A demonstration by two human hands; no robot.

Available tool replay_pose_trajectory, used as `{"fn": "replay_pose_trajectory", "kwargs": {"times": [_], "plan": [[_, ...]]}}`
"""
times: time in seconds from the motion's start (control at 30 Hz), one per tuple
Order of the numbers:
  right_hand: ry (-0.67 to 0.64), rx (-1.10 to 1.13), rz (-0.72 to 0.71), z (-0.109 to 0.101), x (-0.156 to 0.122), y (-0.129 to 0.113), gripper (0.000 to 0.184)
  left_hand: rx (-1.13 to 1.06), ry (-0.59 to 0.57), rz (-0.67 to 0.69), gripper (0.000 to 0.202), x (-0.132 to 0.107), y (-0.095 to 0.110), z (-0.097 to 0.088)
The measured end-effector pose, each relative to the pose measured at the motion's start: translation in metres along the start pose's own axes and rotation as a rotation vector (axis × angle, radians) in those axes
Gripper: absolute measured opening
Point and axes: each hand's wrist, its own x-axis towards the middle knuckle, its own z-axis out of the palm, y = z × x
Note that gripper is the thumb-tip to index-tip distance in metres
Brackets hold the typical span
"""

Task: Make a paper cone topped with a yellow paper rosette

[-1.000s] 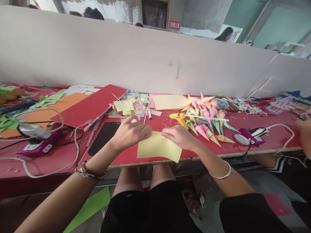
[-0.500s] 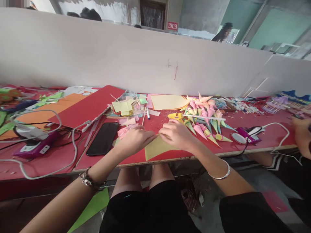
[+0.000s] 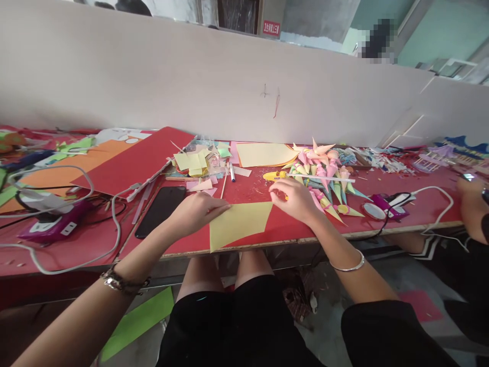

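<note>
A sheet of yellow paper [image 3: 240,224] lies at the front of the red table [image 3: 255,191], its lower edge near the table's edge. My left hand [image 3: 194,211] pinches its upper left part between thumb and fingers. At the upper right corner of the paper is my right hand [image 3: 292,199], its fingers curled and the thumb and fingertips pinched on the corner. Just beyond my right hand lies a yellow glue gun [image 3: 275,176]. Beside it is a heap of pastel paper cones [image 3: 324,173], some tied with pink and yellow bands.
Left of my hand lies a black phone [image 3: 162,206], with a purple power strip [image 3: 57,224] and white cables further left. Paper scraps [image 3: 194,160], a marker [image 3: 232,172] and a red sheet [image 3: 133,163] lie behind. A white partition [image 3: 229,86] backs the table. Another person's arm [image 3: 471,204] shows at right.
My hands have moved apart, the left one leftward and the right one rightward. The yellow paper between them now shows more fully and has shifted left.
</note>
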Motion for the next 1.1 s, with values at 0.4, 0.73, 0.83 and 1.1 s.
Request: {"fn": "replay_pose_trajectory", "kwargs": {"times": [0.4,0.73,0.83,1.1], "plan": [[-0.093,0.439,0.182,0.012,0.001,0.000,0.021,-0.484,-0.089,-0.211,0.029,-0.009,0.001,0.008],[0.033,0.486,0.015,0.042,-0.011,-0.061,0.040,-0.567,-0.034,-0.260,0.031,0.002,0.026,0.022],[0.003,0.696,0.071,0.039,-0.010,-0.068,0.039,-0.747,-0.079,-0.159,0.029,0.005,0.036,0.019],[-0.146,0.904,0.080,0.029,-0.009,-0.066,0.040,-0.914,-0.041,-0.060,0.041,0.006,0.037,0.021]]}}
